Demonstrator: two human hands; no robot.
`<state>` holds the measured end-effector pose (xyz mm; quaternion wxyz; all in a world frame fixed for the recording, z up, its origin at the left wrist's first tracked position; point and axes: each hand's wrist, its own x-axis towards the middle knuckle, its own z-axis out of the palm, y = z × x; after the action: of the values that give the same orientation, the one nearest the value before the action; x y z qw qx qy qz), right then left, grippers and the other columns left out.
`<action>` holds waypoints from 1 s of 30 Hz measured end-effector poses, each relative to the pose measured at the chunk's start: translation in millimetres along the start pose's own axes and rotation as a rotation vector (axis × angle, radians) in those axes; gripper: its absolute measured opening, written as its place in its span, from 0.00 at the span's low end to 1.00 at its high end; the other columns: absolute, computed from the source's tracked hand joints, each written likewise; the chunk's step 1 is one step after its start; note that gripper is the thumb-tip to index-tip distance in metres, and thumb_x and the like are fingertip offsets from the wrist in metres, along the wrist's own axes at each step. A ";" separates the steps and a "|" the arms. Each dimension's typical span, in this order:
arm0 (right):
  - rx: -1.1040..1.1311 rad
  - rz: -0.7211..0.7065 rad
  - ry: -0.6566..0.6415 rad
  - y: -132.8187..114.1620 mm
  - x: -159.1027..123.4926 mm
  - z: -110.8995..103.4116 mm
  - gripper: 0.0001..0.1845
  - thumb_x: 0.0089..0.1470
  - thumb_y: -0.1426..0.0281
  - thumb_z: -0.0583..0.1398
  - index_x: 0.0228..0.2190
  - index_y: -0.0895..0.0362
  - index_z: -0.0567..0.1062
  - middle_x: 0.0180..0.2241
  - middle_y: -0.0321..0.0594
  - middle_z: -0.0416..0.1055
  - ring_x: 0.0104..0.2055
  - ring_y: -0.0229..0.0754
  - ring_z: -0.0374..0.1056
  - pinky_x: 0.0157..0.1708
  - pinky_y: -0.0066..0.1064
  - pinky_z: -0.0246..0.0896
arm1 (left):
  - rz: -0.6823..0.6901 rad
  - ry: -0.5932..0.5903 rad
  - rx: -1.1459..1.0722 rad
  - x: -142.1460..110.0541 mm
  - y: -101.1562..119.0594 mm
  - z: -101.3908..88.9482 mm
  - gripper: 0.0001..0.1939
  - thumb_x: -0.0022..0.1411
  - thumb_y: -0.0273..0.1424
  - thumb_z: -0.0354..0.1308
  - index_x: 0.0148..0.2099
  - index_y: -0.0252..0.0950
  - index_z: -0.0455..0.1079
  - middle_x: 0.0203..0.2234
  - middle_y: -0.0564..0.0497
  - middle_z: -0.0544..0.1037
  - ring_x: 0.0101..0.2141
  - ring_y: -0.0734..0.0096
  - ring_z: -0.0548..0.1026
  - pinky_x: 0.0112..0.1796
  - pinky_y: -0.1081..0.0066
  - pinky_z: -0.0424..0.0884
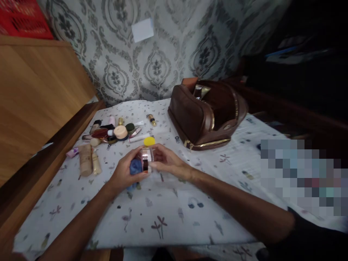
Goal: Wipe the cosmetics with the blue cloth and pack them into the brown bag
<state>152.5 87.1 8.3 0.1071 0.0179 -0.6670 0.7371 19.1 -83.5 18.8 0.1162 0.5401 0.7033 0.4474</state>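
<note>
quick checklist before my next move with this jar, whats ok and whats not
1. Small jar steadied: ok, left hand and right hand are both on it.
2. Left hand free of other things: not ok, a blue item is bunched there.
3. Jar fully closed: cannot tell, too blurred.
4. Brown bag open: ok, its top is unzipped.
5. Cosmetics clear of both hands: ok, the cluster lies beyond, to the left.

The brown bag (187,108) is smooth and leather-like with a soft sheen, its zip (214,143) shiny gold metal. In front of the bag, the jar (146,154) looks glossy, probably plastic, though blurred. Matt printed cloth (187,233) underlies the bag; far left of it, the panel (35,94) is smooth, satiny wood.
</note>
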 end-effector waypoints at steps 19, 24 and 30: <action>-0.499 -0.361 0.182 -11.2 -7.8 2.2 0.19 0.47 0.57 0.69 0.38 0.56 0.78 0.39 0.42 0.75 0.42 0.44 0.70 0.42 0.33 0.64 | -0.199 -0.084 -0.305 -0.7 -7.1 -3.0 0.37 0.51 0.58 0.61 0.54 0.38 0.72 0.50 0.45 0.78 0.52 0.47 0.73 0.55 0.56 0.68; -0.555 -0.205 0.347 -9.3 -12.1 11.0 0.12 0.45 0.64 0.69 0.32 0.55 0.75 0.31 0.36 0.73 0.32 0.40 0.67 0.35 0.30 0.62 | -0.215 0.181 -0.074 1.0 12.0 9.5 0.24 0.62 0.50 0.54 0.51 0.38 0.69 0.46 0.46 0.77 0.47 0.55 0.74 0.48 0.60 0.71; -0.474 -0.022 0.408 -8.5 -14.7 17.7 0.13 0.41 0.65 0.68 0.25 0.56 0.71 0.21 0.27 0.65 0.23 0.32 0.59 0.25 0.24 0.54 | 0.083 0.380 0.314 3.3 23.9 19.4 0.16 0.66 0.43 0.50 0.49 0.39 0.68 0.41 0.48 0.72 0.43 0.61 0.73 0.46 0.63 0.71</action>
<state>166.3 68.4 16.1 0.2479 -0.1484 -0.7850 0.5480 46.0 -70.5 26.7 -0.1220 0.4862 0.7506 0.4305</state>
